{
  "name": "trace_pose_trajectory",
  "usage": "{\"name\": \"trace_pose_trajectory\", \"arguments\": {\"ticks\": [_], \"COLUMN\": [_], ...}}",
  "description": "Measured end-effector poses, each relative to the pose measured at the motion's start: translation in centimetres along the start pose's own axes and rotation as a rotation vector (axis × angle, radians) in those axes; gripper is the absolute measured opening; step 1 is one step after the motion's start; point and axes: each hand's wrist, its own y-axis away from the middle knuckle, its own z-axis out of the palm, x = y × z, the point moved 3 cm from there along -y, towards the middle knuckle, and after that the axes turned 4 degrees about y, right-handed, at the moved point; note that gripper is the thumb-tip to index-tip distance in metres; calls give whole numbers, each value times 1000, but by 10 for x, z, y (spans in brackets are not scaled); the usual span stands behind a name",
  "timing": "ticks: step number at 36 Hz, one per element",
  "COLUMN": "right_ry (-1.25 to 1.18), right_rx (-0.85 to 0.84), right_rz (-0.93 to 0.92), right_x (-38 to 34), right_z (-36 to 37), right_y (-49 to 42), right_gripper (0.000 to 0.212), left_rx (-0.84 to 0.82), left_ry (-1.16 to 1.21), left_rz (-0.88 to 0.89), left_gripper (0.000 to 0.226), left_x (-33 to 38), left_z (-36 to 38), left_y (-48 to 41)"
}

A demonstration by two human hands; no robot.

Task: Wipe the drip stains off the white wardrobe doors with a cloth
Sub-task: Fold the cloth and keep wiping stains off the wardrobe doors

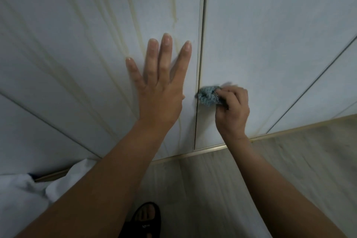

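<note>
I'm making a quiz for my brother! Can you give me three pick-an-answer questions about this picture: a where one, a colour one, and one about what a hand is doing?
1. Where is the cloth? A on the floor; B at the gap between the two doors; C on a chair.
2. What colour is the sandal? A red; B black; C yellow.
3. What is the left hand doing? A making a fist; B holding the cloth; C lying flat, fingers spread, on the left door.
Answers: 1 B, the right hand grips it there; 2 B, plainly black; 3 C, fingers straight.
</note>
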Motion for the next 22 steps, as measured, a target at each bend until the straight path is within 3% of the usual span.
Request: {"name": "trace_pose_trajectory", "arguments": {"ticks": [3,7,10,13,15,19,22], "right_ry": [11,74,103,102,91,100,102], "right_rx": [42,-183,-377,-439,-392,-150,-106], "right_rz": [40,-70,14,96,131,173,165], "right_x": [-7,12,35,45,42,30,30], "right_z": [3,19,28,30,28,18,24], "right_y": [2,53,97,110,103,88,90], "right_gripper": [28,7,11,25,32,27,26], "left_rx": [35,78,97,87,84,82,99], "left_ry": [-23,-42,-58,-39,-38,-31,-52], "left_rz": [-16,-17,-16,-18,-10,6,-1], "left_gripper": [124,125,126,126,127,129,130], "left_x": [3,3,3,3,2,1,1], "left_z": [1,4,4,5,3,3,3], "left_y": [0,-1,-2,-2,-2,-1,-1]}}
